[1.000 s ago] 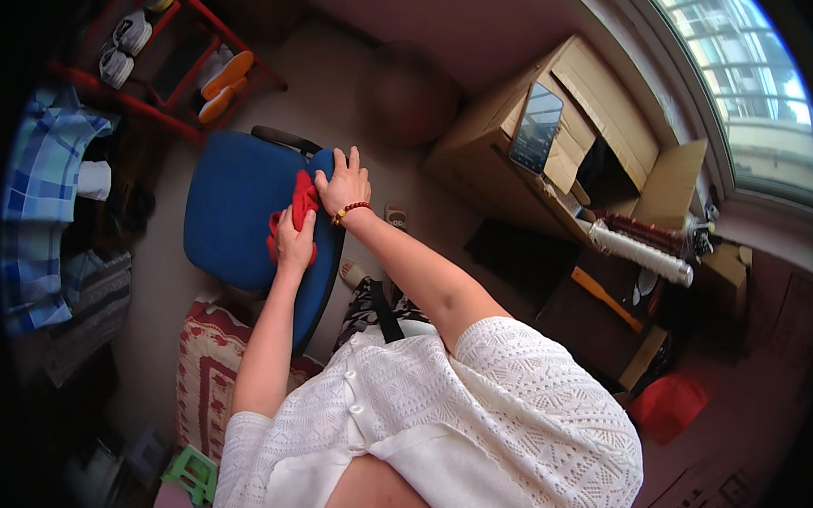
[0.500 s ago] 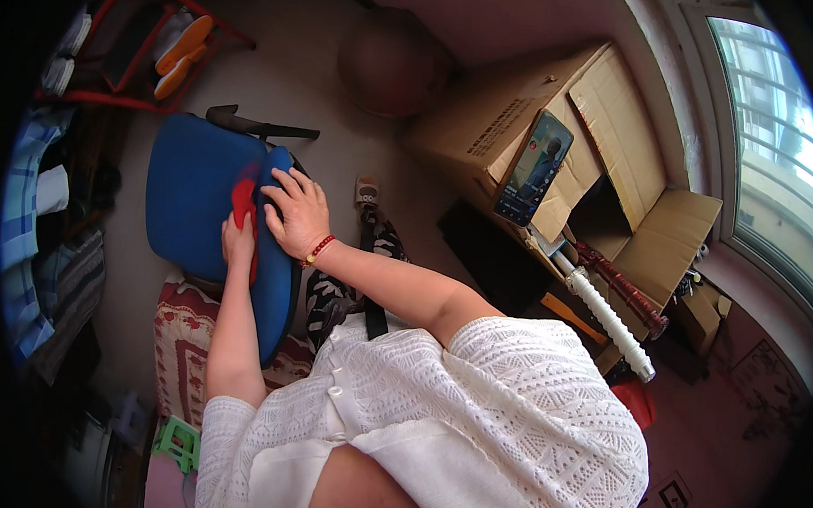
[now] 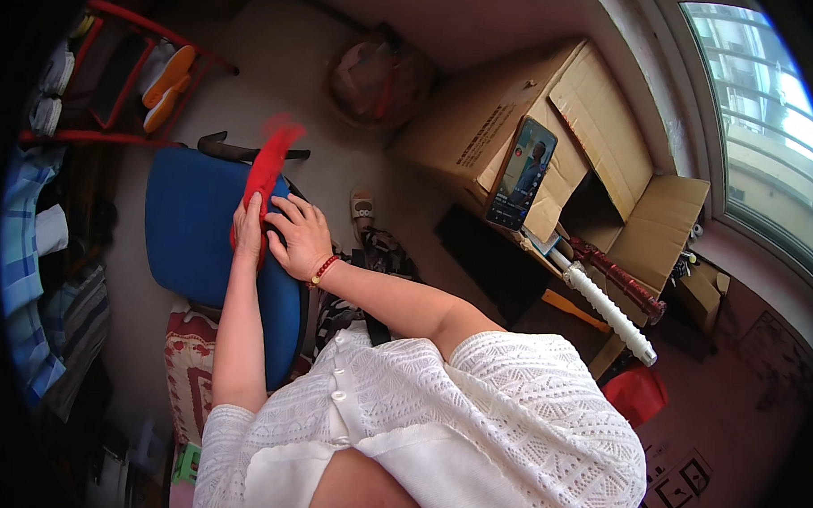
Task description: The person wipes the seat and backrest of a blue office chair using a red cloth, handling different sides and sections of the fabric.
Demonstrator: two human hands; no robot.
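Note:
My left hand (image 3: pixel 248 228) is closed round a red cloth (image 3: pixel 268 169), whose far end sticks up past my fingers and is blurred by motion. Below it is a blue upholstered chair (image 3: pixel 188 228) with a black armrest (image 3: pixel 253 150). My right hand (image 3: pixel 301 240), with a red bead bracelet at the wrist, lies on the upper edge of the chair's blue backrest (image 3: pixel 281 326). Its fingers are spread and sit right beside the cloth. Part of the backrest is hidden under my hands and forearms.
A large cardboard box (image 3: pixel 483 122) stands to the right, with a phone (image 3: pixel 522 173) in front of it and white-wrapped and dark red handles (image 3: pixel 610 315) beside it. A red shoe rack (image 3: pixel 117 74) is at far left. Patterned fabric (image 3: pixel 188 354) hangs near the chair.
My left hand has lifted slightly, and the red cloth now extends further up and away over the chair. My right hand stays on the backrest. The view has shifted a little.

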